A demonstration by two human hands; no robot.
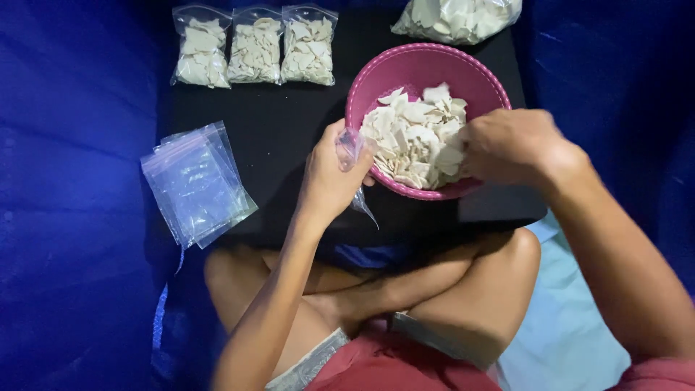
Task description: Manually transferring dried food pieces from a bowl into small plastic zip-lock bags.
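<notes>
Head view: left grip (329,174) clasps clear bag (352,153); right grip (507,145) clenches chips (416,137) in pink bowl (413,65).

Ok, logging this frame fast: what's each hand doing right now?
Left hand: closed on a small clear plastic bag at the rim of the pink bowl.
Right hand: fingers curled into the white chips in the bowl; grip cannot be told.

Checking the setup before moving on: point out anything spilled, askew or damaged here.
Nothing stands out. The chips sit inside the pink bowl, three filled bags lie in a neat row, and the empty bags are stacked together.
</notes>
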